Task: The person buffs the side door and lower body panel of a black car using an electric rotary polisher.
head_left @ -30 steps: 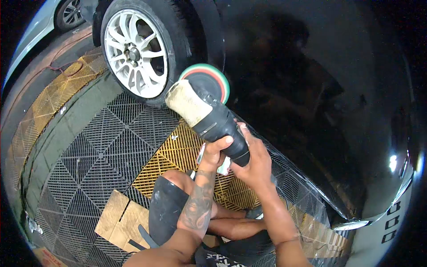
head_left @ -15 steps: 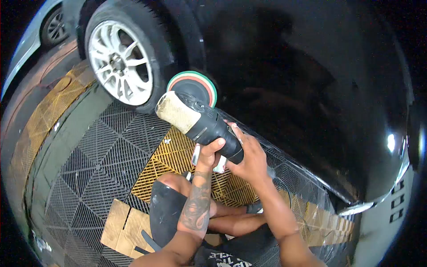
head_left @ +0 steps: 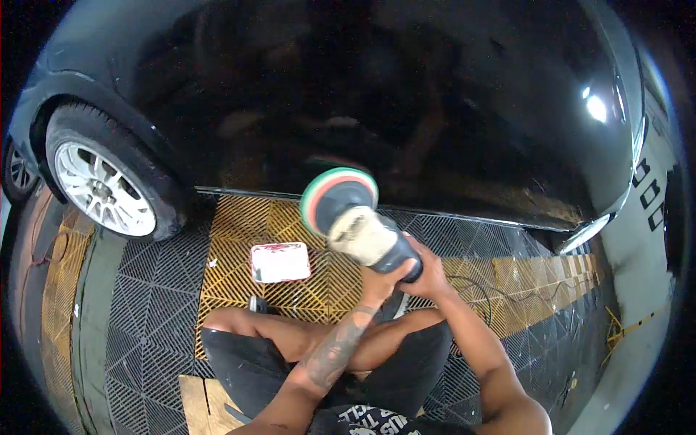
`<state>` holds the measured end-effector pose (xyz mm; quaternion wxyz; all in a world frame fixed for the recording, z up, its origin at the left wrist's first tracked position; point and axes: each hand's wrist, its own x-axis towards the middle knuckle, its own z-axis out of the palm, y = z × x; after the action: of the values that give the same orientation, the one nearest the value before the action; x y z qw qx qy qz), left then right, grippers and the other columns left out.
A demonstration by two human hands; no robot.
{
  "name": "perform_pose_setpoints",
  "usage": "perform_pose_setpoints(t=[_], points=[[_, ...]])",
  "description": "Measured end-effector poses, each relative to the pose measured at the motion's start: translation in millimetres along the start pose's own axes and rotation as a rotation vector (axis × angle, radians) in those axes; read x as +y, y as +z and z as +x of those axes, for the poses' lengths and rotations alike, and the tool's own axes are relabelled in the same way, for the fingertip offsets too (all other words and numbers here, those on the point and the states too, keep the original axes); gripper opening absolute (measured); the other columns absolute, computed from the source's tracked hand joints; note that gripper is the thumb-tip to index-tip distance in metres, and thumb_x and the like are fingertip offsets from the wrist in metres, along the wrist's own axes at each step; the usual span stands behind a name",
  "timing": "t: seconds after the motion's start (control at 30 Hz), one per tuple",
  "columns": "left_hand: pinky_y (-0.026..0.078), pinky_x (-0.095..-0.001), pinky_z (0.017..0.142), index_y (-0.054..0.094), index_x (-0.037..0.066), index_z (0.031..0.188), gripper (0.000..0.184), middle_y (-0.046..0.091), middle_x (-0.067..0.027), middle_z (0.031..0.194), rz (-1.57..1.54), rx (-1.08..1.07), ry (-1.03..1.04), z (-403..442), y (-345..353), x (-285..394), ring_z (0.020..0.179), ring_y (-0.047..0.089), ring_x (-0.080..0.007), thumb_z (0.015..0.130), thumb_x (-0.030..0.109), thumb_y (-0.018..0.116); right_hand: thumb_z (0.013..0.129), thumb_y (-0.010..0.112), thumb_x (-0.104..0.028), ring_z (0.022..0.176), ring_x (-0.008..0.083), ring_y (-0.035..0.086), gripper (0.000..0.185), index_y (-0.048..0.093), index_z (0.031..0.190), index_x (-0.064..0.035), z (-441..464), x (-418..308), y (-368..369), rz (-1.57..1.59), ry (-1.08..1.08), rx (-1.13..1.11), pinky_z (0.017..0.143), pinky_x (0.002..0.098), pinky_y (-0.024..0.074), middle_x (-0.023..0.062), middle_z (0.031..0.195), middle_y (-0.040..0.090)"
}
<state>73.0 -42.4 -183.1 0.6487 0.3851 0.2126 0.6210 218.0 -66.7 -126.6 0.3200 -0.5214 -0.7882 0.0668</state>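
A polisher [head_left: 370,235] with a black body, a cream cover and a round green-and-orange pad [head_left: 339,197] is held in both hands. My left hand [head_left: 384,281] wraps its rear body from the left, below the cover. From the right, my right hand [head_left: 426,274] grips the end of the same body. The pad is up against or very near the lower part of the glossy black car panel [head_left: 435,145]; whether they touch is hard to tell. On the yellow grating left of the polisher lies a white rectangular item with a red edge [head_left: 280,262].
A white-spoked wheel [head_left: 105,190] stands at the left, with part of another car's wheel [head_left: 20,172] beyond. Black and yellow grating [head_left: 152,304] covers the floor. Cardboard [head_left: 196,406] lies near my crossed legs. A dark cable [head_left: 536,296] runs along the floor at right.
The view has swung right along the car, so the wheel sits further left. The polisher has moved away from the wheel to the panel, and the white item is now fully visible.
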Motion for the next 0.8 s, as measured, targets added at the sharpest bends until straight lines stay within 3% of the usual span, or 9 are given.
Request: perform_pose_setpoints(t=[0.03, 0.13, 0.2, 0.3, 0.37, 0.47, 0.63, 0.73, 0.8], points=[[0.048, -0.0379, 0.106, 0.055, -0.001, 0.134, 0.07, 0.062, -0.012, 0.13, 0.01, -0.061, 0.005, -1, 13, -19, 0.119, 0.061, -0.022, 0.075, 0.013, 0.09, 0.055, 0.087, -0.02, 0.121, 0.0365, 0.063, 0.101, 0.047, 0.146, -0.0034, -17, 16, -6, 0.024, 0.055, 0.036, 0.105, 0.0432, 0.0493, 0.0205, 0.133, 0.064], [0.051, -0.0373, 0.1, 0.06, -0.002, 0.128, 0.069, 0.069, -0.0115, 0.12, 0.052, -0.179, -0.022, -1, 68, -30, 0.108, 0.067, -0.0218, 0.07, 0.015, 0.092, 0.056, 0.089, -0.021, 0.118, 0.0326, 0.065, 0.093, 0.051, 0.138, 0.001, -72, 62, -26, 0.109, 0.348, 0.039, 0.102, 0.0421, 0.0501, 0.0211, 0.125, 0.066], [0.052, -0.0367, 0.099, 0.063, -0.002, 0.124, 0.066, 0.07, -0.0125, 0.117, 0.142, -0.287, -0.002, 4, 91, -62, 0.108, 0.067, -0.0206, 0.068, 0.016, 0.092, 0.056, 0.089, -0.02, 0.108, 0.03, 0.068, 0.08, 0.057, 0.126, 0.002, -98, 88, -28, 0.17, 0.34, 0.193, 0.096, 0.0422, 0.0524, 0.0173, 0.115, 0.069], [0.052, -0.0358, 0.098, 0.064, -0.002, 0.122, 0.064, 0.071, -0.0123, 0.117, 0.228, -0.321, -0.007, 6, 117, -70, 0.107, 0.068, -0.0201, 0.068, 0.017, 0.092, 0.058, 0.088, -0.016, 0.107, 0.0279, 0.067, 0.074, 0.058, 0.124, 0.0025, -121, 106, -35, 0.043, 0.393, 0.162, 0.095, 0.0408, 0.0524, 0.0163, 0.113, 0.069], [0.051, -0.0356, 0.099, 0.063, -0.002, 0.124, 0.064, 0.071, -0.0137, 0.119, 0.251, -0.336, -0.017, 7, 118, -70, 0.108, 0.068, -0.0202, 0.069, 0.016, 0.091, 0.06, 0.086, -0.014, 0.107, 0.0258, 0.067, 0.073, 0.057, 0.125, 0.0028, -123, 104, -37, 0.214, 0.438, 0.227, 0.095, 0.0398, 0.0522, 0.0159, 0.114, 0.068], [0.051, -0.0359, 0.099, 0.062, -0.001, 0.126, 0.064, 0.071, -0.0127, 0.119, 0.209, -0.258, 0.008, 1, 97, -48, 0.108, 0.067, -0.0201, 0.07, 0.013, 0.09, 0.06, 0.086, -0.014, 0.108, 0.0241, 0.065, 0.074, 0.056, 0.125, 0.0031, -104, 95, -29, 0.27, 0.35, 0.172, 0.095, 0.039, 0.0518, 0.0155, 0.116, 0.067], [0.047, -0.0384, 0.106, 0.054, 0.001, 0.135, 0.074, 0.063, -0.0103, 0.13, 0.053, -0.121, 0.035, 0, 29, -27, 0.118, 0.061, -0.0204, 0.073, 0.016, 0.091, 0.054, 0.09, -0.019, 0.123, 0.0387, 0.062, 0.098, 0.048, 0.141, 0.0011, -32, 37, -3, 0.197, 0.256, -0.031, 0.103, 0.0454, 0.0494, 0.0231, 0.13, 0.062], [0.05, -0.0366, 0.102, 0.059, 0.001, 0.129, 0.071, 0.067, -0.0089, 0.122, 0.053, -0.006, 0.109, 10, -8, 1, 0.114, 0.063, -0.0197, 0.068, 0.018, 0.093, 0.053, 0.09, -0.019, 0.13, 0.0379, 0.057, 0.106, 0.046, 0.147, -0.0021, 1, 16, 24, 0.122, 0.12, -0.046, 0.109, 0.0445, 0.0463, 0.0219, 0.142, 0.057], [0.048, -0.0383, 0.105, 0.054, 0.002, 0.134, 0.079, 0.064, -0.0098, 0.127, 0.051, 0.046, 0.108, 14, -36, 8, 0.117, 0.062, -0.0215, 0.068, 0.019, 0.093, 0.055, 0.088, -0.019, 0.13, 0.0387, 0.056, 0.102, 0.046, 0.147, -0.0036, 26, -12, 37, 0.126, 0.042, -0.055, 0.109, 0.0456, 0.0462, 0.0212, 0.145, 0.055]])
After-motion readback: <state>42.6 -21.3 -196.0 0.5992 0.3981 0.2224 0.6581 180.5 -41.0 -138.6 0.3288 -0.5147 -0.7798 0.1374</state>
